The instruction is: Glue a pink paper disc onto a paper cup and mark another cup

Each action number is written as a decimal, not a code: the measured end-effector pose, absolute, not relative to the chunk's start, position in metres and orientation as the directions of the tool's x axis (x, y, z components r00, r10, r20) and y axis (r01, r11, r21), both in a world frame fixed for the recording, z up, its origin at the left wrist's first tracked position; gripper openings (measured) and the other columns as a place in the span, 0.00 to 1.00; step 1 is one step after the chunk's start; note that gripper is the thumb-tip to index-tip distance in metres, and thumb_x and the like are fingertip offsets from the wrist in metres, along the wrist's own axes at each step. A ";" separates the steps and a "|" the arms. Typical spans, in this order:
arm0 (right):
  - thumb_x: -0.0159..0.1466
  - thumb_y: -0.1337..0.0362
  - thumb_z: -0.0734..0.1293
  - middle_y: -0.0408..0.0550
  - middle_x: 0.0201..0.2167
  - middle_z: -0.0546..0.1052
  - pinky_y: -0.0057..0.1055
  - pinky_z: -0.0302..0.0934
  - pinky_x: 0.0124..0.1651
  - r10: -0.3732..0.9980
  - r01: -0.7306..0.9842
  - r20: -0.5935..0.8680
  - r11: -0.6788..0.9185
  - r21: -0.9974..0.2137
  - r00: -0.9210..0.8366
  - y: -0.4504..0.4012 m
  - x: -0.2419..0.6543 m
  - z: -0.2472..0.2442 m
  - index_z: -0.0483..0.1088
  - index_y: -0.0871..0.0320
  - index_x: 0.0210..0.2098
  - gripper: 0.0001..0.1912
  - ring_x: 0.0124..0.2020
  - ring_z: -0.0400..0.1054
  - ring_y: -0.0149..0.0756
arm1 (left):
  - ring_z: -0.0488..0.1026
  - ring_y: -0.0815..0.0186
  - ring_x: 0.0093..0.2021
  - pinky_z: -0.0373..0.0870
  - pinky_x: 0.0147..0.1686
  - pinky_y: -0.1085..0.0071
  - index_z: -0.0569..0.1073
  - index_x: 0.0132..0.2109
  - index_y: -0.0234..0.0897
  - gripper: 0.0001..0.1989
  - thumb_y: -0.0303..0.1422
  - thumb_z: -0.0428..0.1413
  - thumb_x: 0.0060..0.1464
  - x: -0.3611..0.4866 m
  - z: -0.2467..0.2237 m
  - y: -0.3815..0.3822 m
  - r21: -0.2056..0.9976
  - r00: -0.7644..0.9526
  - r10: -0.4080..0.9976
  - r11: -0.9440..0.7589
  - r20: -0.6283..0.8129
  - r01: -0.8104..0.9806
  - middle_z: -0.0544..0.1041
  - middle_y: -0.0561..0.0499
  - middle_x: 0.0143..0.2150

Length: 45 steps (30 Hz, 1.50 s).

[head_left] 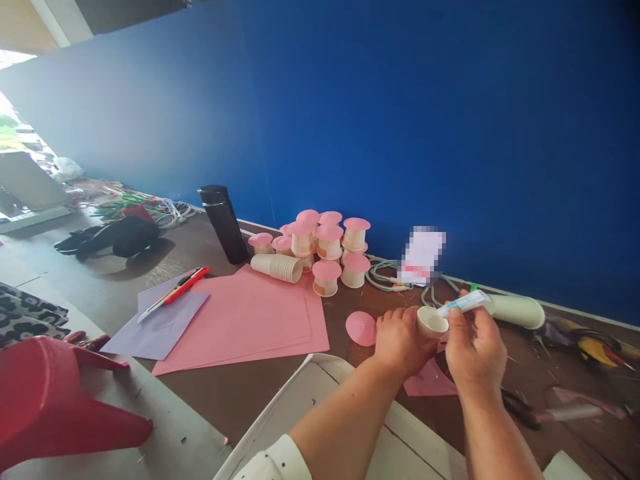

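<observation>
In the head view, my left hand [404,340] is closed around a paper cup [433,323], its mouth tipped up, above the table in front of me. My right hand [475,353] pinches a small white tube [466,303] between thumb and fingers, its tip at the cup's rim; I can't tell whether anything is coming out. I judge this cup to be partway through: I see no pink disc over its mouth, and one loose pink disc [361,329] lies just beside my left hand. The cluster of disc-topped cups [355,237] near the blue wall, some piled on others, looks done. What seems left is the nested stack of plain cups [278,268], lying on its side at the edge of the pink sheets [250,320].
</observation>
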State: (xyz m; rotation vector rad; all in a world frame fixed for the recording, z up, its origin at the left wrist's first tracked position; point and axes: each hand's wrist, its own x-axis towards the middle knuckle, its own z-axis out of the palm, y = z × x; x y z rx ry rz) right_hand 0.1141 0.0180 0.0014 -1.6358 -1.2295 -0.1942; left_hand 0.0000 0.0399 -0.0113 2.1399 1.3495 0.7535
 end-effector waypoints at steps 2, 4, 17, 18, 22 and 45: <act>0.63 0.48 0.59 0.58 0.44 0.76 0.40 0.60 0.44 0.636 0.776 0.615 0.041 -0.629 0.465 0.017 0.116 0.000 0.69 0.60 0.54 0.28 0.44 0.69 0.48 | 0.69 0.54 0.49 0.66 0.50 0.56 0.64 0.57 0.41 0.29 0.46 0.56 0.49 0.000 -0.011 0.040 0.666 0.356 0.915 -0.388 0.191 0.638 0.73 0.47 0.51; 0.62 0.47 0.59 0.58 0.42 0.76 0.39 0.60 0.43 0.659 0.796 0.617 0.046 -0.603 0.429 0.017 0.118 -0.003 0.71 0.61 0.51 0.28 0.43 0.69 0.48 | 0.69 0.53 0.48 0.66 0.49 0.56 0.64 0.57 0.40 0.29 0.47 0.56 0.50 0.000 -0.012 0.040 0.669 0.350 0.915 -0.390 0.201 0.633 0.73 0.46 0.51; 0.62 0.44 0.58 0.58 0.39 0.76 0.40 0.59 0.43 0.654 0.863 0.684 0.093 -0.497 0.323 0.027 0.125 -0.018 0.72 0.62 0.45 0.28 0.40 0.68 0.46 | 0.69 0.53 0.49 0.66 0.49 0.55 0.65 0.56 0.40 0.27 0.47 0.53 0.52 0.003 -0.015 0.041 0.688 0.327 0.920 -0.381 0.215 0.617 0.74 0.45 0.49; 0.62 0.45 0.58 0.58 0.40 0.76 0.40 0.59 0.43 0.646 0.862 0.687 0.087 -0.499 0.332 0.028 0.126 -0.019 0.72 0.62 0.45 0.28 0.40 0.68 0.47 | 0.69 0.53 0.49 0.66 0.49 0.55 0.65 0.57 0.40 0.28 0.47 0.53 0.52 0.003 -0.015 0.041 0.688 0.327 0.920 -0.381 0.216 0.617 0.74 0.45 0.49; 0.62 0.46 0.59 0.58 0.40 0.76 0.40 0.59 0.44 0.643 0.848 0.676 0.075 -0.525 0.361 0.029 0.126 -0.019 0.72 0.62 0.46 0.27 0.41 0.68 0.47 | 0.69 0.52 0.49 0.66 0.50 0.54 0.65 0.57 0.40 0.30 0.49 0.54 0.51 0.003 -0.016 0.041 0.685 0.331 0.919 -0.384 0.215 0.619 0.74 0.44 0.49; 0.60 0.41 0.60 0.58 0.37 0.77 0.38 0.58 0.42 0.575 0.848 0.695 0.006 -0.530 0.430 0.024 0.120 -0.010 0.74 0.63 0.43 0.32 0.40 0.68 0.47 | 0.69 0.54 0.48 0.66 0.49 0.57 0.65 0.57 0.41 0.29 0.47 0.56 0.49 0.001 -0.015 0.040 0.676 0.331 0.916 -0.391 0.225 0.624 0.74 0.46 0.50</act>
